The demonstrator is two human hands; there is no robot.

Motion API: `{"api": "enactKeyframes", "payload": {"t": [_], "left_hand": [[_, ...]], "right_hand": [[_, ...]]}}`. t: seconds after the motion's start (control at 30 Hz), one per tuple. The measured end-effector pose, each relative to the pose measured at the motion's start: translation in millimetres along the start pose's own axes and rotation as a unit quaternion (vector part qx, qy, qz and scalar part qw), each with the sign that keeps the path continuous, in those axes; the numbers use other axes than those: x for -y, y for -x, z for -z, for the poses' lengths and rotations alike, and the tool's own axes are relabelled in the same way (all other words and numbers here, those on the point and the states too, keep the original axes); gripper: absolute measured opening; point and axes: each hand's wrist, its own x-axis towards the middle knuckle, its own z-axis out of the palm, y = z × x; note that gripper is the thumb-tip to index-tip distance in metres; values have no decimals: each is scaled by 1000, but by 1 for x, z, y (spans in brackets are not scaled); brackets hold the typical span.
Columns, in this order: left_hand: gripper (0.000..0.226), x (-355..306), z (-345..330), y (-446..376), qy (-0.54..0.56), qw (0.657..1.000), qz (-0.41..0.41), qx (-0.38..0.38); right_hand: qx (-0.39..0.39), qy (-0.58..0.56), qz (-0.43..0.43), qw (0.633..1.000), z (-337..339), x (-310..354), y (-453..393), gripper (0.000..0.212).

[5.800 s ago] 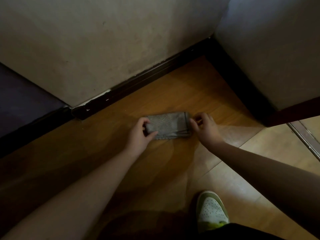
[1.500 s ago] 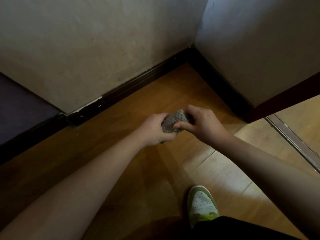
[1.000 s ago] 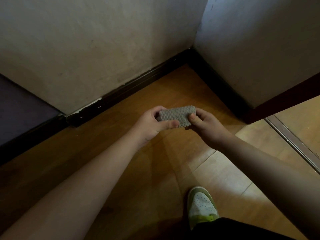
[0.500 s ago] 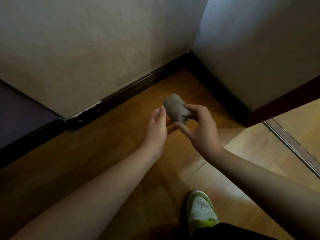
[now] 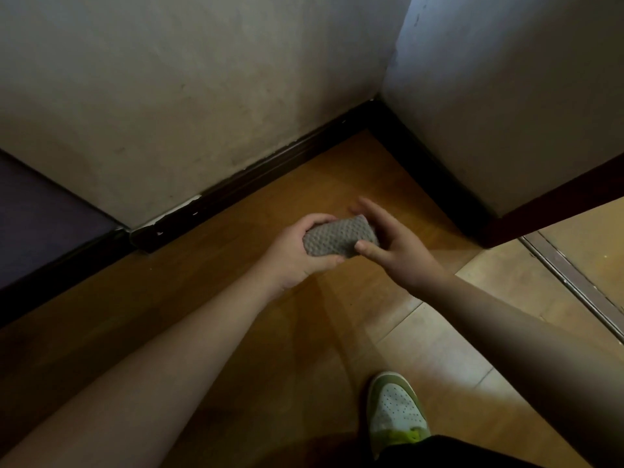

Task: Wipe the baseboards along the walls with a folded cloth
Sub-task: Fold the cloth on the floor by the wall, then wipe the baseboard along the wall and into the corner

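Note:
A grey, bumpy cloth, folded into a small thick pad, is held above the wooden floor. My left hand grips its left end with curled fingers. My right hand cradles the right end, thumb pressed on the near edge and fingers fairly straight behind it. A dark baseboard runs along the foot of the pale wall beyond the hands and turns at the corner into a second dark baseboard on the right wall.
The left baseboard's end has chipped white paint beside a dark recess. A metal threshold strip crosses the floor at the right. My green and white shoe stands near the bottom edge.
The cloth, folded on the floor earlier, was lifted and passed between the hands. Half a second ago only the right hand pinched it; now the left hand grips it too.

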Motion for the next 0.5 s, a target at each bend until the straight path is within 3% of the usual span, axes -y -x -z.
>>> {"api": "enactKeyframes", "payload": {"t": [0.1, 0.33, 0.5], "left_hand": [[58, 0, 8, 4, -19, 1000, -11, -14], [61, 9, 27, 14, -61, 996, 16, -69], [60, 20, 61, 25, -117, 985, 43, -117]], "right_hand": [[23, 49, 13, 998, -2, 5, -8, 69], [-7, 81, 44, 996, -25, 8, -39, 29], [44, 50, 55, 996, -56, 8, -70, 32]]}}
